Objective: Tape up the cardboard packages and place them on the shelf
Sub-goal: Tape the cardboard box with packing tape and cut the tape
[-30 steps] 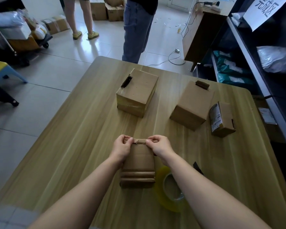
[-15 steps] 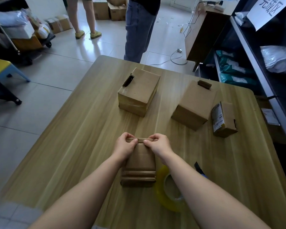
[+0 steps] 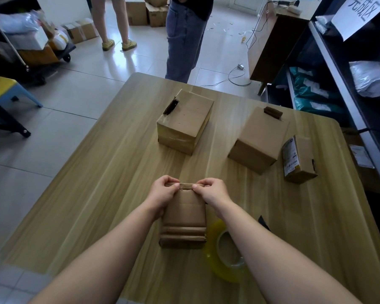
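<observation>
Both hands work on the near box (image 3: 184, 213), which stands on the table (image 3: 97, 205) close to the person. The left hand (image 3: 162, 191) and right hand (image 3: 211, 190) have their fingers (image 3: 169, 180) curled over its far top edge, pinching the flap there from either side. The tape roll (image 3: 226, 255) lies flat just right of this box, not in use. Three more boxes sit farther out: the far box (image 3: 185, 120), glossy on its front as if partly taped, the right box (image 3: 259, 139), and the small box (image 3: 298, 159) beside it. The shelf (image 3: 333, 70) at right shows only bags, no cartons. The job looks early: closing, taping and shelving are left for all four.
</observation>
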Motion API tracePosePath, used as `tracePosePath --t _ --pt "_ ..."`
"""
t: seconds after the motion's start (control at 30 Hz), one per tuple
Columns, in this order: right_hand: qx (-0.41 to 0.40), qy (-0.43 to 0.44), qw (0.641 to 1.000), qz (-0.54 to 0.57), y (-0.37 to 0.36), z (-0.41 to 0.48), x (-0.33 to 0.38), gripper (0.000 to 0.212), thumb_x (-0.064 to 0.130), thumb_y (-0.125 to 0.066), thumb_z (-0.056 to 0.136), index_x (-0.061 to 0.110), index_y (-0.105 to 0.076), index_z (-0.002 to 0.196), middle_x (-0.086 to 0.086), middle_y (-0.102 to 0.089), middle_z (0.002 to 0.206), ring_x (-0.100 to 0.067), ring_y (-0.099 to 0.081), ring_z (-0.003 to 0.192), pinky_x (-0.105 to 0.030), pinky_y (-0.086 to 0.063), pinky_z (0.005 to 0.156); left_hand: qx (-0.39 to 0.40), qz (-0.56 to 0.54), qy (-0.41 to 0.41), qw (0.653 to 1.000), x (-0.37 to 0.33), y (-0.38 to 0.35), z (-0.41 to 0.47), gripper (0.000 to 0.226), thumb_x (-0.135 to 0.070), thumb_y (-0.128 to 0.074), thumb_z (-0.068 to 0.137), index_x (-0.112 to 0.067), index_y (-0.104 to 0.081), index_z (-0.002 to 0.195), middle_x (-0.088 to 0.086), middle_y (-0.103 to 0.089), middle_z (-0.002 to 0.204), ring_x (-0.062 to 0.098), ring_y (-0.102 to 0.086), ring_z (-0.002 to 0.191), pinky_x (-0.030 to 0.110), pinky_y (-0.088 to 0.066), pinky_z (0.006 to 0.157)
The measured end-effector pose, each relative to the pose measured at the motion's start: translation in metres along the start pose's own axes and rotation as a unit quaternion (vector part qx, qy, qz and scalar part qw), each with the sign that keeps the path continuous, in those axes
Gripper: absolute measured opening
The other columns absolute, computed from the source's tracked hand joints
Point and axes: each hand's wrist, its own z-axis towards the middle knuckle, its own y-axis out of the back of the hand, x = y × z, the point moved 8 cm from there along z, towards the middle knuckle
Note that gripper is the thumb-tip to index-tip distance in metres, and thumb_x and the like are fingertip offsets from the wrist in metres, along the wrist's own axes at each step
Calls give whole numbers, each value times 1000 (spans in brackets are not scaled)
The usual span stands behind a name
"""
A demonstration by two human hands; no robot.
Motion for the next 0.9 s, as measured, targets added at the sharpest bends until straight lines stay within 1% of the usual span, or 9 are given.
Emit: tracePosePath --t 0.07,0.2,0.37,0.43,0.5,0.6,0.67,0.8,0.9 --pt "16 -6 1000 6 1 -1 -1 19 30 -72 88 17 -71 102 0 -66 102 -19 -60 102 -42 -54 94 18 -28 19 999 0 -1 -1 7 -5 -59 91 -11 -63 92 8 -62 89 16 -55 78 27 -46 65" --pt "25 -2 1000 13 0 0 -1 20 32 -73 86 17 -70 100 1 -66 100 -18 -60 101 -42 -54 94 37 -51 39 997 0 -1 -5 17 2 -54 89 -7 -63 100 9 -62 91 17 -55 78 28 -47 64" --pt "4 -2 1000 9 -2 2 -1 22 29 -77 83 17 -72 102 -1 -68 104 -20 -61 103 -43 -53 95 27 -40 22 999 2 1 -4 17 1 -57 88 -13 -64 92 11 -63 95 17 -56 80 28 -48 64" --pt "14 -5 1000 12 -1 1 0 25 26 -75 85 15 -71 107 -1 -67 107 -20 -60 105 -42 -53 96 36 -44 18 998 3 2 -4 15 -1 -57 89 -13 -64 94 10 -62 95 17 -56 80 27 -47 64" --pt "33 -9 999 25 2 -1 2 26 22 -71 89 12 -69 113 -1 -64 108 -19 -59 106 -38 -52 96 40 -61 16 997 6 2 -5 10 -7 -58 93 -12 -63 100 9 -61 97 18 -55 85 28 -48 67" --pt "43 -22 997 62 7 -4 -1 28 17 -68 91 10 -67 118 -5 -64 113 -20 -59 107 -34 -54 90 -10 -80 10 997 12 13 -5 17 -18 -63 92 -9 -58 106 9 -61 97 19 -56 88 29 -47 72" --pt "34 -28 996 78 7 -5 -4 26 17 -69 91 10 -68 116 -7 -65 112 -22 -60 107 -36 -55 90 -34 -69 4 997 14 18 -6 19 -21 -68 88 -10 -60 101 8 -64 93 18 -58 85 32 -48 74" --pt "4 -27 996 83 6 -4 -6 15 16 -70 89 9 -72 102 -7 -68 103 -23 -62 104 -41 -54 95 -44 -73 1 996 14 21 -4 12 -21 -73 85 -14 -65 91 3 -66 83 16 -60 79 29 -47 67" --pt "-7 -24 997 78 4 -4 -6 8 15 -71 89 12 -72 95 -6 -69 99 -22 -63 101 -43 -53 96 -53 -58 -2 997 17 23 -1 9 -24 -75 82 -19 -68 87 4 -69 89 19 -64 88 35 -54 79"
